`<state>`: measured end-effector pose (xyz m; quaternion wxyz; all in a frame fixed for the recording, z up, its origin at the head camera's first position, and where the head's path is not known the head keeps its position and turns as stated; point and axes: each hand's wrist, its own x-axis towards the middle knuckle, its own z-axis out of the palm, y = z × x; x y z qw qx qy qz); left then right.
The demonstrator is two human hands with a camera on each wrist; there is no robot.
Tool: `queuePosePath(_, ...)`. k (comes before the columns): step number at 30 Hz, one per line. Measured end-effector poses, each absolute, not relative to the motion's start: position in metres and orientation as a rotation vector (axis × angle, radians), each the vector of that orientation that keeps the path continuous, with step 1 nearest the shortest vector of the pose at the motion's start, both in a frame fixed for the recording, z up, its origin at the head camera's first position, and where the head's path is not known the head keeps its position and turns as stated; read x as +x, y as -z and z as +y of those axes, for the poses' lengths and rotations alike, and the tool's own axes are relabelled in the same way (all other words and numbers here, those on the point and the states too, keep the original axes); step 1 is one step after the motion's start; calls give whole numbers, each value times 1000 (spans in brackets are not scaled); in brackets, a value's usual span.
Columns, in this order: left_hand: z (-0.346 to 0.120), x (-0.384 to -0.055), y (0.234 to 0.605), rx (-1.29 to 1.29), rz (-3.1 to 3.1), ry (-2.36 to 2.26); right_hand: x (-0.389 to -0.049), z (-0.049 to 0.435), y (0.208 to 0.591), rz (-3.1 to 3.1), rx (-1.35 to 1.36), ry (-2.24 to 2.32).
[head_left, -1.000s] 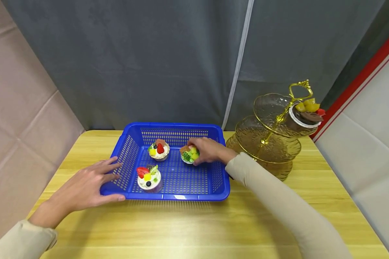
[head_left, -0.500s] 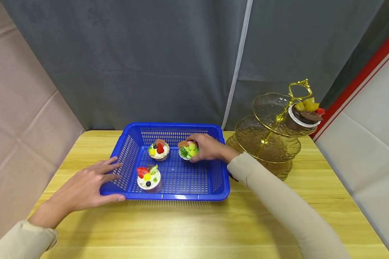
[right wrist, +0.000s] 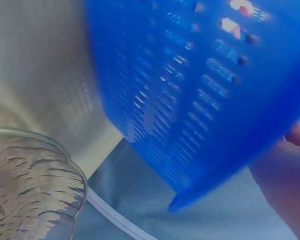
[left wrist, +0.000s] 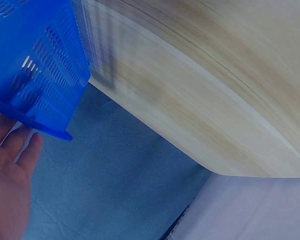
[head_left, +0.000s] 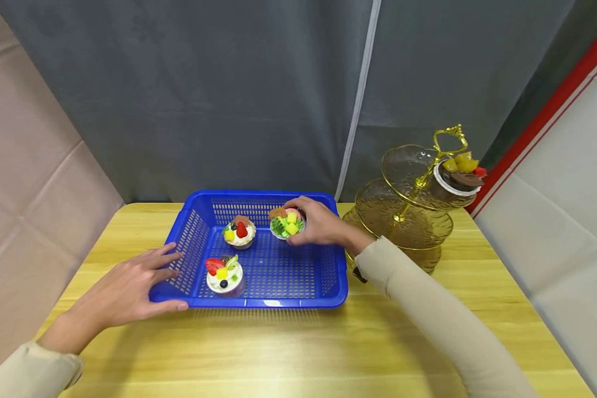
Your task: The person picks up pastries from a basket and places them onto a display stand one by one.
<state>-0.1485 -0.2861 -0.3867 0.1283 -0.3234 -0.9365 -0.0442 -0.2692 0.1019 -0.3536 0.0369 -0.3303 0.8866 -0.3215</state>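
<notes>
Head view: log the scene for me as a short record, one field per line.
Blue basket: on wooden table; holds rear cream cupcake, front cream cupcake
Right grip: holds green-and-yellow-topped cupcake
Held cupcake clear of basket floor: cannot tell
Left grip: fingers spread at basket's left rim
Gold tiered stand: right of basket; chocolate cupcake on top tier

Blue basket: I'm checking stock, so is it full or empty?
Neither: a cream cupcake and a cream cup stand in the basket, bare mesh floor showing; the right hand grips another dessert.

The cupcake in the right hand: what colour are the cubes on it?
The cubes on the cupcake are yellow; the head view shows them best.
</notes>
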Motion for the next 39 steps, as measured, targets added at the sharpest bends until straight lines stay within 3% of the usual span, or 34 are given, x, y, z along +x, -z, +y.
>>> queuePosePath(17, -287, -147, 388, -941, -2741, 132, -240, 123, 320, 2666, -907, 1411)
queuePosePath(30, -286, -147, 383, -932, -2764, 143, -211, 165, 267, 2852, -885, 1473)
queuePosePath(39, -285, -147, 381, -924, -2771, 135, -204, 199, 251, 3027, -777, 1461)
